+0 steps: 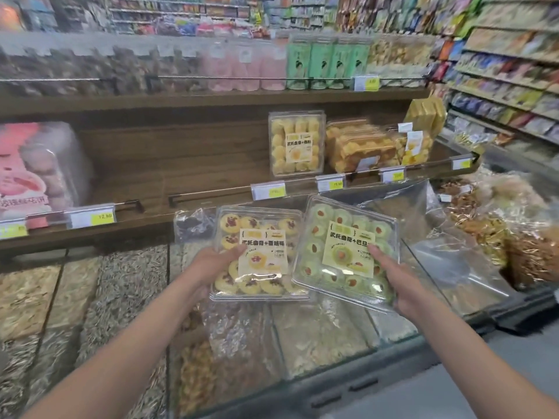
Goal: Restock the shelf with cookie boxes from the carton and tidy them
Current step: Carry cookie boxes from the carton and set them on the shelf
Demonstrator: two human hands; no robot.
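My left hand (211,266) grips the left edge of a clear box of yellow cookies with red centres (266,237), held flat below the wooden shelf (193,164). Beside it, a clear box of green cookies with almond centres (338,234) is held by my right hand (399,282) at its lower right corner, tilted a little. One upright box of plain yellow cookies (295,143) stands on the shelf above both hands. The shelf stretch to its left is bare wood. No carton is in view.
More cookie boxes (363,146) sit at the shelf's right, a pink pack (36,173) at its left. Price tags (268,190) line the shelf rail. Glass-covered bulk bins of seeds and nuts (127,297) lie under my arms. Bagged snacks (499,225) pile up on the right.
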